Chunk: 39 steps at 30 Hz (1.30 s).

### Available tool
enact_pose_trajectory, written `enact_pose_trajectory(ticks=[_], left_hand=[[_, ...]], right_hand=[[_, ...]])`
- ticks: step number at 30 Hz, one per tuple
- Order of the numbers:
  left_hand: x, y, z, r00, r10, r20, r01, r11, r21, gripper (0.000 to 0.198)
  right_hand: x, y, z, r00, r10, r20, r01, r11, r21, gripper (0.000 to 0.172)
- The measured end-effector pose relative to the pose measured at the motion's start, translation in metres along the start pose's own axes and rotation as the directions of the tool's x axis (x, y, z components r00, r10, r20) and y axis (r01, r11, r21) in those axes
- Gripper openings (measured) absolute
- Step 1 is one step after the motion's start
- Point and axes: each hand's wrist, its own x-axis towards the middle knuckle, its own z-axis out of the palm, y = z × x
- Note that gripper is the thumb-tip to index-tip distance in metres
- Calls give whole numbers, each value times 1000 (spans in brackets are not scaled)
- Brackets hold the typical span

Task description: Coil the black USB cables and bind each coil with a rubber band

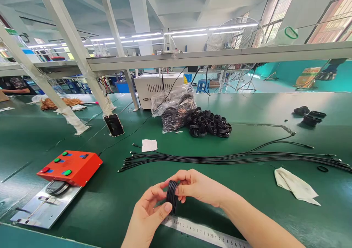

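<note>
A small coil of black cable (172,197) is held upright between both hands, low in the middle of the view. My left hand (150,207) grips its left and lower side, thumb in front. My right hand (189,187) pinches its upper right side. Just below the coil lies a metal ruler (203,231), running toward the lower right. Beyond my hands a bundle of straight black cables (192,159) stretches across the green table (115,200). Farther back sits a heap of coiled black cables (210,123) against a clear plastic bag (177,112) with dark contents.
An orange box with buttons (73,165) stands at the left on a metal plate (45,211). A phone (114,125) leans on a frame post. A white cloth (297,185) lies at the right. Black pieces (312,118) sit farther back, and a white paper (149,145) lies near the cables.
</note>
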Motion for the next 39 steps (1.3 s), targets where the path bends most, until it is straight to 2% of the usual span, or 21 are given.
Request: enact_pose_trajectory(ticks=[2,4,7,9,14,20,25,30,34,39], left_hand=[[-2,0,3,999,-30,38,31,999,-31,40],[-4,2,5,996,-58,61,60,998,-35,52],[-6,6,5,998,-48,44,48,999,18,73],[-7,9,6,999,-32,12,31,997,73,77],[-10,12,9,999,-31,-9,32,993,115,64],[-10,12,10,998,-53,24,48,987,155,66],[-9,16,8,997,-71,20,66,980,186,67],[-8,14,7,998,-55,23,49,981,188,72],[-9,12,7,996,-80,48,69,978,199,79],[-6,10,5,994,-85,67,69,976,206,72]], right_hand=[[1,2,4,999,-20,-31,20,1000,-11,40],[0,3,7,996,-44,-83,43,999,-17,36],[-5,0,8,978,-64,-198,55,997,-49,31],[-10,-4,8,967,-46,-249,27,996,-80,25],[-13,-9,12,991,9,-130,-19,997,-77,33],[-8,-8,15,992,24,-126,-19,999,37,43],[-7,-7,9,998,13,-65,-6,995,104,43],[-5,-5,10,998,56,-20,-54,995,79,41],[-4,-5,13,997,45,-56,-43,998,35,42],[-2,-1,11,998,43,-45,-44,999,-22,43]])
